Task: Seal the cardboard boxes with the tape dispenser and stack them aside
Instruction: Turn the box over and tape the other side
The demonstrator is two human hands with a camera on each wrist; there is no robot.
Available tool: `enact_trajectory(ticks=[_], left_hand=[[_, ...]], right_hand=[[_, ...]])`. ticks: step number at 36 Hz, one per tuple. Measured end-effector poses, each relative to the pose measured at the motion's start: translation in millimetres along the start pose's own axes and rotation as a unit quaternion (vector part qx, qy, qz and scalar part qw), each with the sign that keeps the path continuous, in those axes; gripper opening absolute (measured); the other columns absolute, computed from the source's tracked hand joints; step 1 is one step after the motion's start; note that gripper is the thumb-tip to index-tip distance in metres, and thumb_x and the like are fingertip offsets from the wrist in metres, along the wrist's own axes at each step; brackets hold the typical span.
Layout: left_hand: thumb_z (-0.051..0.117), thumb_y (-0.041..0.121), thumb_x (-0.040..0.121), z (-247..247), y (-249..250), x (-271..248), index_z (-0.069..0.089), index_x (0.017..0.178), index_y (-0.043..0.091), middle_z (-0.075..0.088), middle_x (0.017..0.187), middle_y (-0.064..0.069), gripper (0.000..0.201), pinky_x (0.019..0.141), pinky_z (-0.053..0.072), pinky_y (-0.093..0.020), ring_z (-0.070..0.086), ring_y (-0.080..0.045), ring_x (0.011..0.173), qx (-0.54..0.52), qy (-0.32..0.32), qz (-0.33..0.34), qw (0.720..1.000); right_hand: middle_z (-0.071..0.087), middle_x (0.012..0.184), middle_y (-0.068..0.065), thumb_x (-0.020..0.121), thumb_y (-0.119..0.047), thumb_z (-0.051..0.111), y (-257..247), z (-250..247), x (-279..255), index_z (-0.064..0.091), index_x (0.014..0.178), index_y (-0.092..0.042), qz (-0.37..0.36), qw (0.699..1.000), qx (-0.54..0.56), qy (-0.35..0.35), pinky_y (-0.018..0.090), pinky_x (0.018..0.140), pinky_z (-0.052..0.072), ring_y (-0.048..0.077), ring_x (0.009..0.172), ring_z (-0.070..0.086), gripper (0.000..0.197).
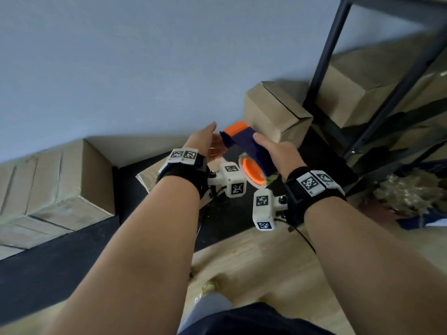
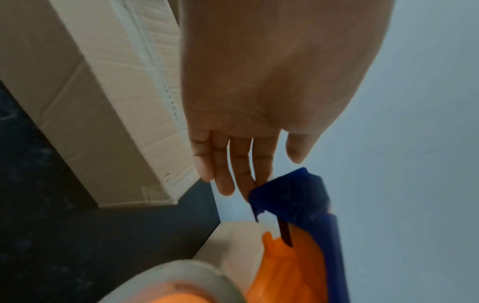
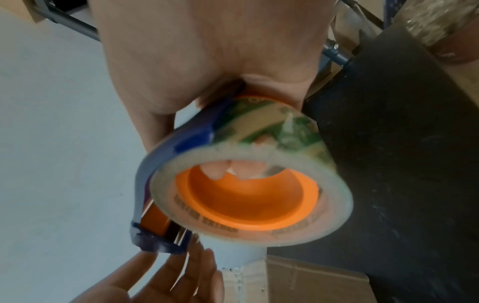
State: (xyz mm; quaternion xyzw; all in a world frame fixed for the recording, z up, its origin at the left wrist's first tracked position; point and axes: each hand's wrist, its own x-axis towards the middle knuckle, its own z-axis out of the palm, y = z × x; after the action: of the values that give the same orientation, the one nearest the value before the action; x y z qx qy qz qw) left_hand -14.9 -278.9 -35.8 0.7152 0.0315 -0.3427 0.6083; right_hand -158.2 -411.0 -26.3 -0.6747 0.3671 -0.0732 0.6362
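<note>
At the far left a big closed cardboard box (image 1: 72, 180) sits against the pale blue wall (image 1: 121, 68), its top seam taped; what is inside cannot be seen. Beside it a smaller box (image 1: 147, 177) lies on the black mat (image 1: 48, 274), mostly hidden behind the forearms. The left hand (image 1: 208, 141) is spread, fingers straight, its fingertips (image 2: 249, 182) just touching the blue nose of the tape dispenser (image 1: 249, 146). The right hand (image 1: 278, 153) is wrapped around the dispenser's blue and orange body, held in the air between the two hands, with the clear tape roll (image 3: 259, 184) on its orange hub. Behind stands another closed box (image 1: 275, 112), then a dark metal shelf frame (image 1: 362, 81) holding more boxes. Light wood floor (image 1: 254, 262) lies underfoot.
</note>
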Motion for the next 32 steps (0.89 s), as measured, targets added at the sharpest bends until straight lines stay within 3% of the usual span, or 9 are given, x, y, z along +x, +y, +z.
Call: enact_trajectory(ticks=[4,7,10,13,15,21,26,28,32], left_hand=[[0.050,0.028,0.095,2,0,-6,0.053,0.074,0.018,0.054,0.070,-0.002,0.024,0.055,0.039,-0.027,0.048,-0.017,0.058,0.003,-0.028,-0.017,0.999],[0.046,0.016,0.093,2,-3,-3,0.044,0.066,0.021,0.039,0.067,0.002,0.028,0.048,0.037,-0.023,0.037,-0.013,0.053,-0.002,-0.045,-0.033,0.998],[0.052,0.010,0.092,-4,-7,2,0.055,0.070,0.015,0.053,0.065,0.002,0.023,0.046,0.038,-0.018,0.049,-0.011,0.047,-0.001,-0.032,-0.030,0.999],[0.054,0.010,0.092,-12,-9,10,0.060,0.077,0.012,0.063,0.073,-0.002,0.017,0.060,0.040,-0.023,0.057,-0.013,0.062,0.031,-0.049,-0.030,0.998],[0.053,0.006,0.094,-19,-7,14,0.057,0.080,0.010,0.066,0.059,0.000,0.015,0.059,0.049,-0.024,0.060,-0.014,0.062,0.033,-0.025,-0.020,0.999],[0.042,0.005,0.099,-24,3,31,0.060,0.048,0.014,0.051,0.036,0.005,0.055,0.035,0.040,-0.016,0.047,-0.005,0.030,0.134,-0.049,0.010,0.990],[0.052,0.006,0.096,-20,19,46,0.044,0.058,0.011,0.043,0.036,0.005,0.039,0.049,0.033,-0.023,0.038,-0.013,0.046,0.173,-0.038,0.038,0.983],[0.059,0.008,0.091,-28,22,59,0.048,0.059,0.011,0.047,0.034,0.007,0.034,0.051,0.041,-0.025,0.045,-0.015,0.047,0.181,0.011,0.060,0.982],[0.060,0.019,0.092,-47,31,75,0.049,0.067,0.019,0.055,0.062,0.005,0.027,0.042,0.046,-0.013,0.055,-0.009,0.053,0.196,0.075,0.095,0.973]], right_hand=[[0.071,0.077,0.011,0.077,-0.055,0.072,5,-4,-7,0.071,0.079,-0.005,-0.018,1.000,-0.011,-0.013,0.032,0.069,0.049,0.024,0.070,0.064,0.050],[0.072,0.085,0.011,0.079,-0.055,0.071,5,-6,-12,0.071,0.085,-0.004,-0.021,1.000,-0.016,-0.011,0.026,0.067,0.047,0.021,0.072,0.064,0.051],[0.072,0.087,0.010,0.079,-0.055,0.070,3,-6,-15,0.071,0.092,-0.003,-0.015,1.000,-0.025,-0.010,0.021,0.058,0.046,0.018,0.071,0.065,0.054],[0.072,0.085,0.007,0.080,-0.053,0.071,0,-3,-18,0.070,0.091,-0.005,-0.005,0.999,-0.027,-0.019,0.015,0.049,0.044,0.014,0.068,0.065,0.049],[0.071,0.084,0.005,0.080,-0.051,0.072,-2,2,-19,0.069,0.088,-0.008,0.004,0.999,-0.031,-0.026,0.015,0.050,0.045,0.014,0.069,0.064,0.044],[0.071,0.086,0.007,0.080,-0.048,0.073,-5,13,-15,0.069,0.095,-0.005,0.014,0.998,-0.058,-0.004,0.022,0.057,0.043,0.016,0.070,0.065,0.046],[0.071,0.086,0.009,0.079,-0.046,0.075,-10,20,-8,0.069,0.091,-0.004,0.007,0.997,-0.078,0.019,0.024,0.060,0.047,0.017,0.071,0.066,0.044],[0.072,0.083,0.009,0.078,-0.045,0.076,-10,22,-6,0.070,0.089,-0.004,0.016,0.997,-0.078,0.023,0.024,0.062,0.049,0.018,0.072,0.068,0.043],[0.071,0.073,0.007,0.076,-0.042,0.078,-1,22,-5,0.071,0.089,-0.003,0.036,0.996,-0.080,0.031,0.021,0.052,0.044,0.016,0.060,0.065,0.041]])
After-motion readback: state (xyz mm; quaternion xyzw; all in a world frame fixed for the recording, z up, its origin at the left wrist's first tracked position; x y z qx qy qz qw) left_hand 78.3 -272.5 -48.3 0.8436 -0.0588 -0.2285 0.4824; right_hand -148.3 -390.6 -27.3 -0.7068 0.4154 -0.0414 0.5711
